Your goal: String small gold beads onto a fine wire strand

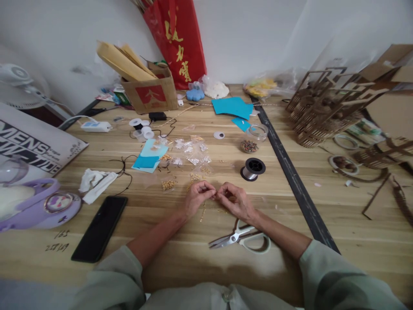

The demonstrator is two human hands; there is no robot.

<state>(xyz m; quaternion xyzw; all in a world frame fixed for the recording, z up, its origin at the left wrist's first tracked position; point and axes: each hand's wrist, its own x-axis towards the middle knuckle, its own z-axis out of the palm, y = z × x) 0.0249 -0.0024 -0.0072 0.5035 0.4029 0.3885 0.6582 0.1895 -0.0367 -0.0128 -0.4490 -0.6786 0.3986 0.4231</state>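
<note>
You've got your left hand (199, 197) and right hand (235, 200) almost meeting, so there's next to no room between them. Straight ahead of the left, small bead bags (195, 160) crowd your way; ahead of the right, the wire spool (253, 169) stands up, with the glass jar (249, 146) behind it. Pull back and the scissors (235, 238) sit close by your right wrist. Your open lanes: bare wood between the phone (100, 228) and your left forearm, and between the spool and the black strip (291, 176).
</note>
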